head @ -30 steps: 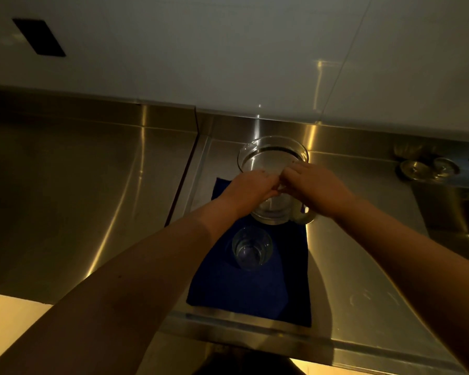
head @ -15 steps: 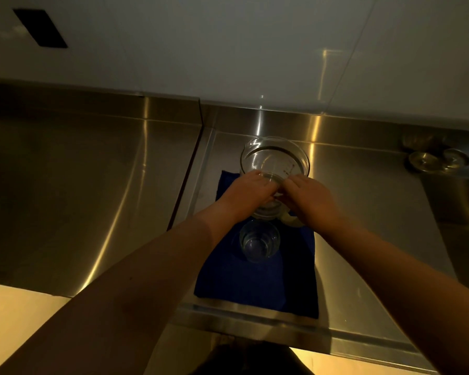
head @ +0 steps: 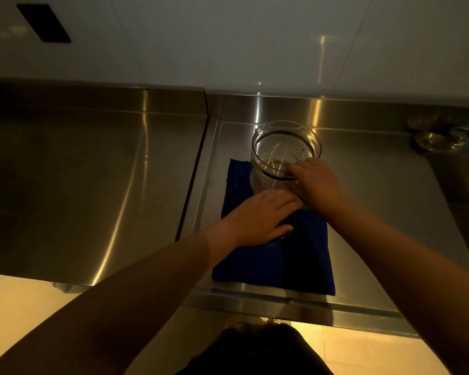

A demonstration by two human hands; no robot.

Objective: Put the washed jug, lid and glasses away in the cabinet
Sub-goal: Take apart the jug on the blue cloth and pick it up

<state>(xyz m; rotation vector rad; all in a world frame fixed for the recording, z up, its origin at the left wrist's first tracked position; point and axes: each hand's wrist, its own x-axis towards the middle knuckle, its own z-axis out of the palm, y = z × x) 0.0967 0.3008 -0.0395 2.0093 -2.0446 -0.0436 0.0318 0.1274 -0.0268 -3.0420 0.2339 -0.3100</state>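
A clear glass jug point(head: 284, 152) is standing upright at the far end of a blue cloth point(head: 271, 263) on the steel counter point(head: 92, 185), its pouring lip pointing away toward the back wall. A column of small measuring marks is running down the inside of its right wall; they are too fine to read, and no brand is showing anywhere.

The right hand point(head: 318, 185) is reaching over the jug's near rim, fingers curled against the glass, gripping it at the near right side. The left hand point(head: 260, 216) is lying palm down, fingers wrapped over a drinking glass point(head: 286, 231) just in front of the jug; only a sliver of that glass is peeking out by the fingertips, so how firmly it is held I cannot tell.

The cloth's near edge is sitting just short of the counter's front lip. A seam is dividing the counter just left of the cloth, and the whole stretch beyond it is lying open. To the right, bare steel is running toward a sink point(head: 460, 185) and a round metal fitting point(head: 441, 139) at the back corner.
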